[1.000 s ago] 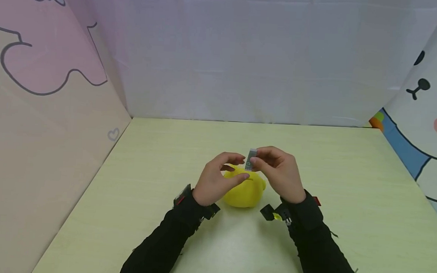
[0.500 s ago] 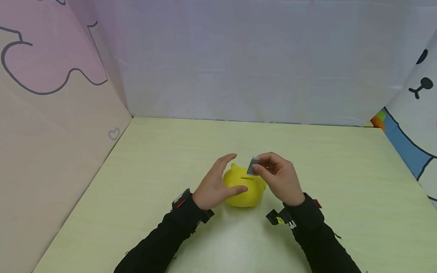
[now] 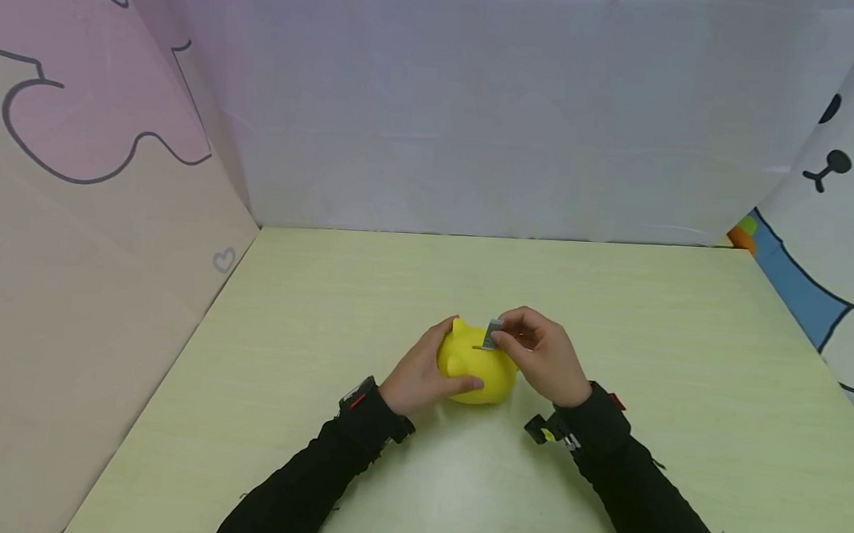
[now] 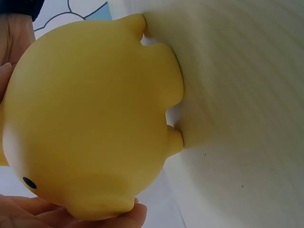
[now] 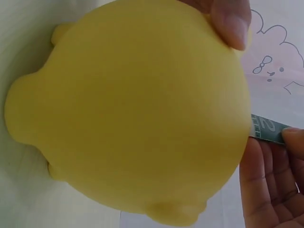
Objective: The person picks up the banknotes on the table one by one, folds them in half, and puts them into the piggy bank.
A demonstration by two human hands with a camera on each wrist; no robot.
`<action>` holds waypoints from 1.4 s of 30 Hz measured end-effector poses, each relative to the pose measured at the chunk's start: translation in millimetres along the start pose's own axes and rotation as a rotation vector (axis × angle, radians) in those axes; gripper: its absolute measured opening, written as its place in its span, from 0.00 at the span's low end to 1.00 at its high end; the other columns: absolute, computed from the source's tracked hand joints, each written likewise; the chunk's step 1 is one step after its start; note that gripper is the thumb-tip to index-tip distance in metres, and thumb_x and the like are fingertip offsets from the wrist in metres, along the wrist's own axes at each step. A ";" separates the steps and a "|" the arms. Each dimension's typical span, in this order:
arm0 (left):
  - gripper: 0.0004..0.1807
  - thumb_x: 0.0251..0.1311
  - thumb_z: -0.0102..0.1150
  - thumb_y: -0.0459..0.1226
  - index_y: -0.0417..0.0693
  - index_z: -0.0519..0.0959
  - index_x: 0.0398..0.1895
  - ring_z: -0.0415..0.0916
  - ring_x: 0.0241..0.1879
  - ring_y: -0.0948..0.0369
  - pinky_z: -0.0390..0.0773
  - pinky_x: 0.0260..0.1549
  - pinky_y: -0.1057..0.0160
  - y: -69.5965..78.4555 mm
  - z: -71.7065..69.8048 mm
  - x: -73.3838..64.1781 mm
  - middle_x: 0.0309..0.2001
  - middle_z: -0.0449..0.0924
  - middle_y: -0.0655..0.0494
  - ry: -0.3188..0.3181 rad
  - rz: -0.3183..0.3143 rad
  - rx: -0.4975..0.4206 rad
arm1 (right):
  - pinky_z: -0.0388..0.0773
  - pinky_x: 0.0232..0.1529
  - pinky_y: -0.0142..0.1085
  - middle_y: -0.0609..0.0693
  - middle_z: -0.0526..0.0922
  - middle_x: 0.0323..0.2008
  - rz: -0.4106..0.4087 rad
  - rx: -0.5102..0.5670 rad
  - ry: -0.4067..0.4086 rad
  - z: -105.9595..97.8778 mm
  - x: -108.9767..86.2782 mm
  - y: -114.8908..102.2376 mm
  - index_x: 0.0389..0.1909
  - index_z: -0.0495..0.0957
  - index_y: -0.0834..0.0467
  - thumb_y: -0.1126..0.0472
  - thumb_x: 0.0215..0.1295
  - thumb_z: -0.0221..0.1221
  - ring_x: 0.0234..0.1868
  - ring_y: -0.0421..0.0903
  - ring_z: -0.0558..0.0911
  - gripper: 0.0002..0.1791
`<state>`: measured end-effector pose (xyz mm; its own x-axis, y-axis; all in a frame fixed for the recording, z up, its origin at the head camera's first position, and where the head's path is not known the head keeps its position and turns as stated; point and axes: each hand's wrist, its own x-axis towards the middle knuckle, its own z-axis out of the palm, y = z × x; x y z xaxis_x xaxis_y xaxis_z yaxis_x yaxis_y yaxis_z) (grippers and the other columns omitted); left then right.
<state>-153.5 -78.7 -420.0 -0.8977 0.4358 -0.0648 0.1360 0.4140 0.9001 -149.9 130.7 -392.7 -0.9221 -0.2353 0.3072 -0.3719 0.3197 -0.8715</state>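
Observation:
A round yellow piggy bank (image 3: 481,374) stands on the table, its slot facing up. My left hand (image 3: 421,375) grips its left side, thumb in front and fingers behind; in the left wrist view, left-hand fingertips (image 4: 135,216) lie against the snout end. Between thumb and fingers, my right hand (image 3: 544,355) pinches a small folded grey-green banknote (image 3: 492,334). The note's lower edge is right at the slot. In the right wrist view the banknote (image 5: 268,129) bears a pale "2" and its end meets the bank's top.
The pale wooden table (image 3: 324,293) reaches back to a white sheet (image 3: 435,114). Cartoon-printed panels, a pink one (image 3: 94,120) on the left and a bear-like one (image 3: 834,239) on the right, flank it. Both wrists wear small dark cameras.
My left hand has come down from beside the piggy bank and taken hold of it. My right hand has lowered the banknote to the slot.

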 end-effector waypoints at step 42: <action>0.53 0.53 0.72 0.49 0.45 0.51 0.75 0.70 0.50 0.58 0.73 0.51 0.59 -2.3 -0.3 -1.5 0.65 0.63 0.49 -0.019 -0.009 -0.028 | 0.81 0.42 0.27 0.53 0.83 0.37 -0.123 -0.053 -0.047 0.4 -3.5 7.8 0.38 0.80 0.61 0.70 0.63 0.62 0.38 0.36 0.81 0.05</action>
<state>-152.6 -80.5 -421.9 -0.8906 0.4474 -0.0813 0.1157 0.3960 0.9109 -149.6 133.6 -400.7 -0.8637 -0.3183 0.3908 -0.4880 0.3336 -0.8066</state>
